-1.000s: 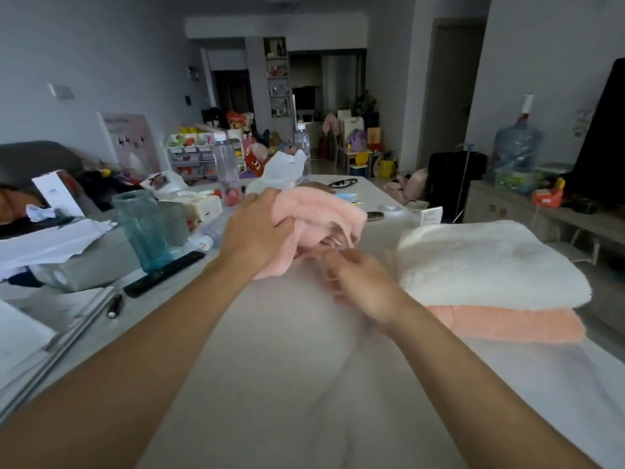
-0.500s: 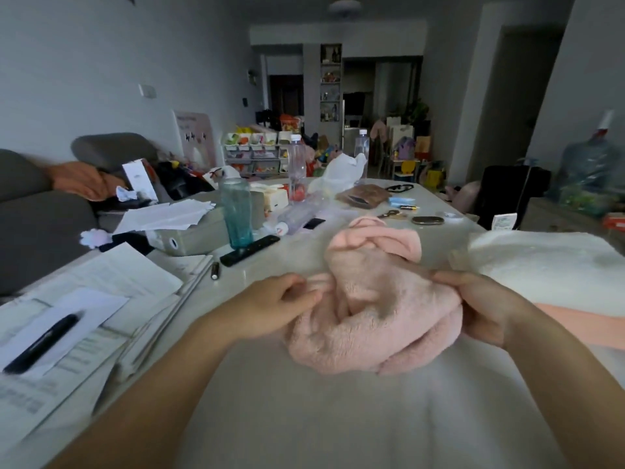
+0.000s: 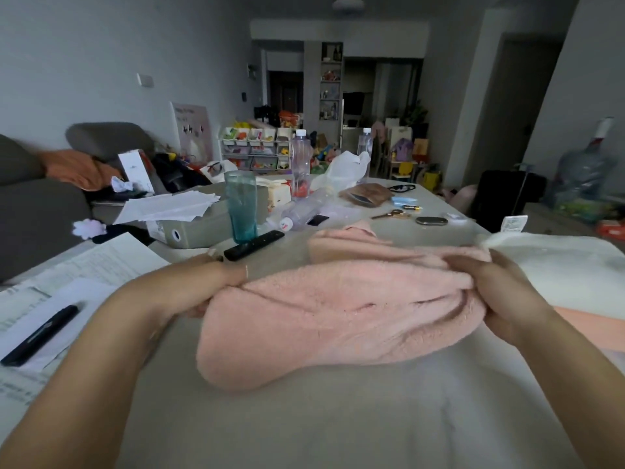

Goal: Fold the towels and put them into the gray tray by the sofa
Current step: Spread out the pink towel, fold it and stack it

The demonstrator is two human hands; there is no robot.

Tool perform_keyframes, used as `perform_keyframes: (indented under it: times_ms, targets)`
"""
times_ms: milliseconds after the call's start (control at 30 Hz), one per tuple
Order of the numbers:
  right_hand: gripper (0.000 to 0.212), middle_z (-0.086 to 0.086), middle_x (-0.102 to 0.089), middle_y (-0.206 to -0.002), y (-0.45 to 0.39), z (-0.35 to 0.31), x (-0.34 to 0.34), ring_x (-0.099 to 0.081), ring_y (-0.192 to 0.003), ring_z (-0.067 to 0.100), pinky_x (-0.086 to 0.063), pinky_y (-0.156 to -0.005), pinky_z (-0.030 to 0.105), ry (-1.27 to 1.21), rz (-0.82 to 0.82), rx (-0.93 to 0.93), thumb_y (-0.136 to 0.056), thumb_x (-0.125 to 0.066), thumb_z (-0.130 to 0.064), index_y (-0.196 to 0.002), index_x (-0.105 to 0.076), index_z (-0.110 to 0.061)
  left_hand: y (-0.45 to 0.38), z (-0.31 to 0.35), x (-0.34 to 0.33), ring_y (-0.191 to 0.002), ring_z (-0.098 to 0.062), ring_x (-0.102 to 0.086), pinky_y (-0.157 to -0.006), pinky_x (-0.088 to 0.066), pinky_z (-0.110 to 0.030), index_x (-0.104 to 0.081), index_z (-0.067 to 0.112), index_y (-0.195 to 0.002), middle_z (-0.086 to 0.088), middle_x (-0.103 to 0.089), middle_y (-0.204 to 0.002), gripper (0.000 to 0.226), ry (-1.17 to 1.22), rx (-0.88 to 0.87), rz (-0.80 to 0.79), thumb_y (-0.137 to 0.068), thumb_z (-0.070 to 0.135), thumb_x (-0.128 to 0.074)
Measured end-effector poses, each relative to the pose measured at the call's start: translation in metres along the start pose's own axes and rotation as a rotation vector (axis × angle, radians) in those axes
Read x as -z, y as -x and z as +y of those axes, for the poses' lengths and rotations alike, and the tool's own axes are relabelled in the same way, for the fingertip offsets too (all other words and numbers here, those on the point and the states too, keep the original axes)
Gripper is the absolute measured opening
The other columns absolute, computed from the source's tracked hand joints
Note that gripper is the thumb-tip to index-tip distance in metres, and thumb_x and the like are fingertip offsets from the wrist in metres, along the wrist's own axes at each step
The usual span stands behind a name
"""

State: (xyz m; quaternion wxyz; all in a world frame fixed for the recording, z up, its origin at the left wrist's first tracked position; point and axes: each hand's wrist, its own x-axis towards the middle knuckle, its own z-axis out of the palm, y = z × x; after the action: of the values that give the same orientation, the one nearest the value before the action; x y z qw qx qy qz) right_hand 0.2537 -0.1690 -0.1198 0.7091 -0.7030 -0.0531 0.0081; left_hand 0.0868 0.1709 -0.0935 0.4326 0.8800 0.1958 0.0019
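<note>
Left hand [image 3: 216,286] and right hand [image 3: 500,292] each grip an end of the pink towel [image 3: 338,319], stretched left-to-right across the worktop [image 3: 304,428].

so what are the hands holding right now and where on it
Both hold the pink towel, stretched between them above the table: the left hand grips its left end, the right hand its right end, fingers curled into the bunched fabric.

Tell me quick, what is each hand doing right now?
Left hand: grips the left edge of the fluffy pink towel.
Right hand: grips the same towel's right edge, beside the folded white towel.
</note>
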Motion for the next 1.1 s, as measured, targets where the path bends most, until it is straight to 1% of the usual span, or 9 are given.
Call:
perform_keyframes:
  times_ms: [100, 233, 333, 467, 567, 700, 800, 933, 1100]
  targets:
    - [0.035, 0.018, -0.075, -0.104, -0.001, 0.003, -0.002, -0.073, -0.093, 0.031, -0.055, -0.087, 0.041, 0.110, -0.164, -0.175, -0.094, -0.059, -0.035, -0.116, -0.064, -0.008, 0.003, 0.000, -0.008, -0.044, -0.015, -0.046, -0.048, -0.039, -0.022, -0.062, 0.013, -0.054, -0.004, -0.053, -0.049, 0.052, 0.077, -0.127, -0.209, -0.078, 0.058, -0.064]
    - [0.051, -0.003, -0.058, -0.137, 0.007, 0.006, 0.000, -0.061, -0.116, 0.014, -0.047, -0.099, 0.030, 0.536, -0.339, -0.187, -0.087, -0.065, -0.049, -0.129, -0.057, -0.020, -0.025, 0.005, -0.037, -0.074, -0.027, -0.069, -0.073, -0.055, -0.038, -0.075, 0.014, -0.083, -0.006, -0.073, -0.082, 0.029, -0.105, -0.234, 0.117, -0.095, 0.034, -0.058]
    - [0.037, -0.003, -0.065, -0.084, 0.011, 0.004, -0.005, -0.059, -0.069, 0.000, -0.038, -0.058, 0.017, 0.843, -0.248, 0.102, -0.087, -0.065, -0.050, -0.078, -0.064, -0.014, -0.033, 0.008, -0.062, -0.089, -0.020, -0.070, -0.087, -0.053, -0.039, -0.076, 0.016, -0.092, -0.004, -0.075, -0.093, 0.025, -0.169, -0.217, 0.002, -0.087, 0.038, -0.065]
    - [0.053, -0.001, -0.063, -0.056, 0.016, 0.007, -0.016, -0.058, -0.054, 0.005, -0.038, -0.053, 0.025, 0.982, -0.200, 0.306, -0.082, -0.058, -0.066, -0.062, -0.060, -0.016, -0.033, 0.013, -0.068, -0.075, -0.020, -0.070, -0.073, -0.052, -0.034, -0.075, 0.010, -0.091, -0.010, -0.076, -0.086, 0.036, 0.112, -0.132, -0.224, -0.071, 0.040, -0.075]
    - [0.062, -0.001, -0.061, -0.052, 0.021, 0.010, -0.019, -0.058, -0.054, 0.005, -0.036, -0.054, 0.026, 0.948, -0.246, 0.248, -0.081, -0.054, -0.073, -0.060, -0.057, -0.014, -0.033, 0.015, -0.065, -0.080, -0.013, -0.073, -0.079, -0.055, -0.035, -0.073, 0.009, -0.103, -0.008, -0.077, -0.092, 0.037, 0.265, -0.153, -0.287, -0.072, 0.028, -0.079]
    - [0.031, 0.012, -0.061, -0.060, 0.016, 0.009, -0.017, -0.059, -0.060, 0.021, -0.043, -0.058, 0.033, 0.748, -0.287, 0.236, -0.087, -0.064, -0.023, -0.068, -0.061, 0.002, -0.031, 0.011, -0.042, -0.100, -0.019, -0.073, -0.086, -0.059, -0.035, -0.079, 0.016, -0.104, -0.013, -0.075, -0.110, 0.042, 0.796, -0.233, -0.404, -0.063, 0.024, -0.082]
    - [0.016, 0.025, -0.064, -0.074, 0.018, 0.002, -0.016, -0.062, -0.070, 0.029, -0.046, -0.067, 0.038, 0.436, -0.267, 0.175, -0.087, -0.062, -0.012, -0.084, -0.067, 0.003, -0.032, 0.018, -0.049, -0.066, -0.016, -0.076, -0.053, -0.057, -0.020, -0.083, 0.014, -0.074, -0.010, -0.078, -0.076, 0.019, 1.039, -0.180, -0.199, -0.078, 0.029, -0.072]
    - [0.019, 0.018, -0.073, -0.093, 0.018, 0.002, -0.022, -0.068, -0.091, 0.032, -0.049, -0.089, 0.042, 0.124, -0.223, 0.058, -0.092, -0.062, -0.015, -0.097, -0.071, 0.001, -0.032, 0.023, -0.073, -0.036, -0.011, -0.063, -0.037, -0.046, -0.017, -0.066, 0.007, -0.070, -0.005, -0.066, -0.045, 0.040, 0.965, -0.084, -0.098, -0.102, 0.007, -0.042]
    - [0.030, 0.013, -0.075, -0.105, 0.019, 0.007, -0.026, -0.068, -0.102, 0.024, -0.048, -0.101, 0.039, 0.058, -0.199, 0.011, -0.089, -0.069, -0.026, -0.103, -0.069, 0.001, -0.025, 0.026, -0.075, -0.051, -0.019, -0.071, -0.040, -0.049, -0.019, -0.078, 0.004, -0.061, -0.012, -0.073, -0.063, 0.037, 0.889, 0.057, -0.283, -0.087, 0.010, -0.053]
